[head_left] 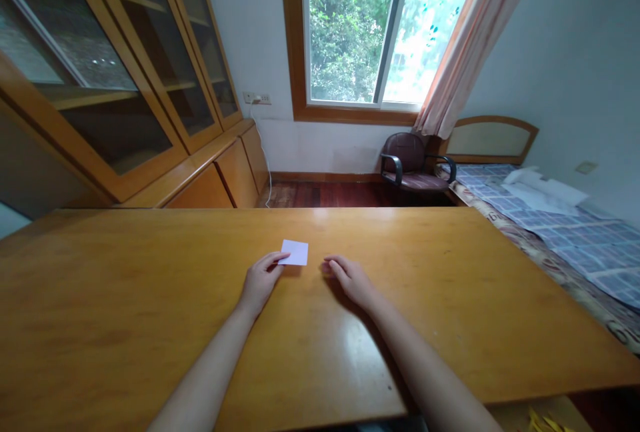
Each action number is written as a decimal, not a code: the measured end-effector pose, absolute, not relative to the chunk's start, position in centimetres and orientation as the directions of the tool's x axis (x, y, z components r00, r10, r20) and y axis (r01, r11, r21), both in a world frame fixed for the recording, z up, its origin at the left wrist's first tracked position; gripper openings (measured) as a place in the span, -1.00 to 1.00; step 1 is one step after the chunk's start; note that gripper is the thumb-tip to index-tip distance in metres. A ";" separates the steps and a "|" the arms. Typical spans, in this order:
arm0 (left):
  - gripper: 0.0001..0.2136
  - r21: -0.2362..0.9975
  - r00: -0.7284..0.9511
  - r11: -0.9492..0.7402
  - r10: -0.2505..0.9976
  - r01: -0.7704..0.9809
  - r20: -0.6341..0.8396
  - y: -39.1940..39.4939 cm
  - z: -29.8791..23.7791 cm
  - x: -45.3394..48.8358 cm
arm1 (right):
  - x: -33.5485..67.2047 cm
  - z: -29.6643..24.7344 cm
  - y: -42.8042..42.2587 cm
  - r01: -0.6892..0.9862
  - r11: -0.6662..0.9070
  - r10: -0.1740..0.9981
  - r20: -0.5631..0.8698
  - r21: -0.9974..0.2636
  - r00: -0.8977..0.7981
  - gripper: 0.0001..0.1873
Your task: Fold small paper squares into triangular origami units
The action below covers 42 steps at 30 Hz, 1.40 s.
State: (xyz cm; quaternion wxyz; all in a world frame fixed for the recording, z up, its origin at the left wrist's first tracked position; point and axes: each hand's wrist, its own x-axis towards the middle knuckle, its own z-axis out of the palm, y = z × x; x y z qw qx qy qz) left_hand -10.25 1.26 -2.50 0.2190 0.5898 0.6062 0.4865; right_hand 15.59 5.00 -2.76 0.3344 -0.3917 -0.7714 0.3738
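A small square of pale lilac paper (295, 253) is held just above the wooden table (150, 325), casting a shadow below it. My left hand (263, 279) pinches its near left corner between thumb and fingers. To the right of the paper, my right hand (349, 277) rests low over or on the tabletop, apart from the sheet. Its fingers are loosely bent, and nothing shows in them.
Beyond the table's far edge stand a glass-doored cabinet (200, 65) at left and a dark armchair (413, 159) under the window. A bed (565, 232) runs along the right. Something yellow (547, 421) lies low at the bottom right.
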 end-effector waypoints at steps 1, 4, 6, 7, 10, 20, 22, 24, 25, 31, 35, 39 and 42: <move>-0.74 0.846 -0.203 -0.173 0.928 0.505 0.311 1.2 -2.5 -10.2 | 15.4 -2.9 5.2 0.370 0.463 0.856 0.299 -0.805 -0.421 -0.59; -0.74 0.841 -0.192 -0.182 0.929 0.509 0.317 1.2 -2.5 -10.2 | 15.4 -3.4 5.9 0.377 0.467 0.883 0.399 -0.800 -0.248 -0.57; -0.75 0.836 -0.177 -0.191 0.930 0.514 0.321 1.2 -2.5 -10.2 | 15.7 -3.7 6.1 0.273 0.373 0.924 0.327 -0.887 -0.199 -0.56; -0.75 0.834 -0.168 -0.197 0.931 0.516 0.324 1.2 -2.6 -10.2 | 15.8 -3.8 6.0 0.211 0.301 0.943 0.258 -0.930 -0.208 -0.54; -0.76 0.830 -0.149 -0.210 0.933 0.517 0.329 1.2 -2.6 -10.3 | 16.1 -3.7 5.4 0.135 0.137 0.940 0.086 -0.981 -0.330 -0.52; -0.75 0.821 -0.118 -0.218 0.938 0.528 0.325 1.3 -2.3 -10.0 | 16.0 -3.2 5.6 0.221 0.395 0.895 0.320 -0.891 -0.310 -0.70; -0.75 0.817 -0.110 -0.228 0.937 0.530 0.332 1.2 -2.3 -10.0 | 16.1 -3.5 5.7 0.220 0.329 0.923 0.264 -0.918 -0.281 -0.75; -0.76 0.812 -0.103 -0.236 0.935 0.534 0.339 1.2 -2.3 -10.1 | 16.2 -3.6 5.8 0.216 0.288 0.941 0.234 -0.933 -0.246 -0.79; -0.76 0.809 -0.101 -0.240 0.934 0.536 0.343 1.2 -2.3 -10.1 | 16.2 -3.6 5.8 0.204 0.268 0.948 0.219 -0.942 -0.231 -0.79; -0.76 0.794 -0.093 -0.262 0.924 0.548 0.370 1.3 -2.5 -10.1 | 16.7 -3.6 6.1 0.137 0.156 0.976 0.131 -0.978 -0.174 -0.59; -0.77 0.779 -0.069 -0.280 0.922 0.560 0.382 1.2 -2.6 -10.1 | 16.6 -3.5 6.1 0.093 0.241 0.962 0.225 -0.966 -0.152 -0.72; -0.78 0.765 -0.049 -0.293 0.920 0.574 0.389 1.2 -2.6 -10.1 | 16.4 -3.5 6.0 0.067 0.171 0.966 0.154 -0.983 -0.207 -0.75; -0.78 0.761 -0.043 -0.295 0.920 0.578 0.390 1.3 -2.6 -10.2 | 16.3 -3.5 5.9 0.066 0.089 0.972 0.072 -0.994 -0.224 -0.73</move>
